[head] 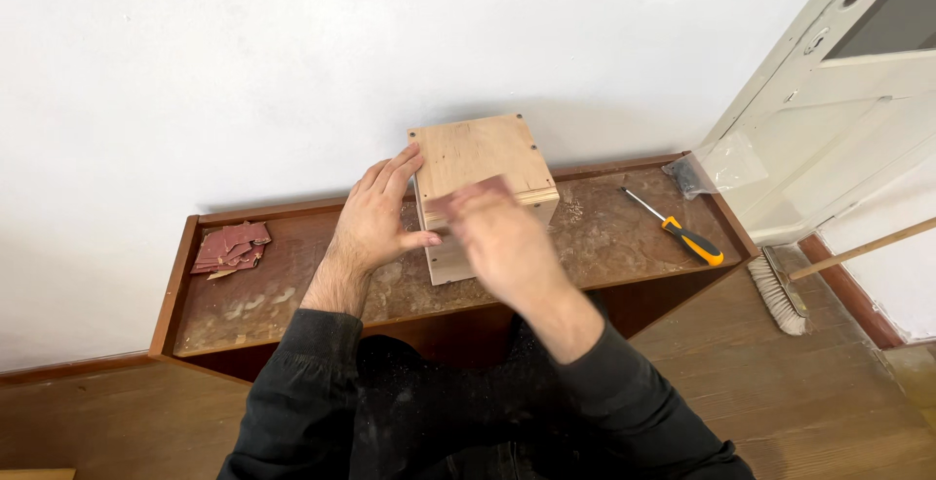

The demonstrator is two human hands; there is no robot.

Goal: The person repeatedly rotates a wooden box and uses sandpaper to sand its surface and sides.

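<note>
I'm rubbing a reddish scrap of sandpaper [478,192] over the wooden box [483,163], which stands at the middle of the frame on the brown counter [292,285], against the white wall. To do this well I'd judge I should keep the strokes even and press flat, so the edges don't round off, and keep the box from sliding.

My left hand [375,222] braces the box's left side, fingers [400,168] spread along the top edge and thumb on the near face. My right hand [507,241] is blurred; its fingers seem pressed together on the sandpaper at the box's near top edge.

More sandpaper pieces [231,246] lie at left, a screwdriver [678,231] at right.
</note>
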